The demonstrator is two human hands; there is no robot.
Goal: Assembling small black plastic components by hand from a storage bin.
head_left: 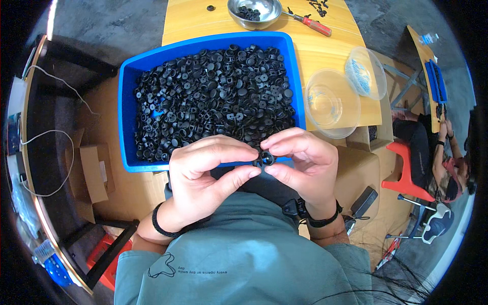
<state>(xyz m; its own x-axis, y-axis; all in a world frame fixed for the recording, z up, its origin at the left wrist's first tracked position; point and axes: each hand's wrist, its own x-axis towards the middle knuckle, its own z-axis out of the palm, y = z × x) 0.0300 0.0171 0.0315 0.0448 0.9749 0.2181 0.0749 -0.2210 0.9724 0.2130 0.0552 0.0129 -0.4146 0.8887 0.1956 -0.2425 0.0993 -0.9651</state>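
Note:
In front of my body, over the near edge of a blue bin [122, 112], both hands meet at a small round black plastic part [265, 159]. My left hand [208, 163] pinches its left side between thumb and fingers. From the other side, the thumb and index finger of my right hand [306, 161] close on it. A ring-like rim shows at its right; fingertips cover the rest, and I cannot tell if it is one piece or two. Many loose black plastic caps and rings [203, 91] fill the bin.
On the wooden table [325, 56] are a metal bowl [277, 11] of black parts, a red-handled screwdriver [317, 25] and two clear plastic tubs [333, 124]. An open carton [94, 173] stands left. At right, another person [452, 168] works near a red stool [406, 173].

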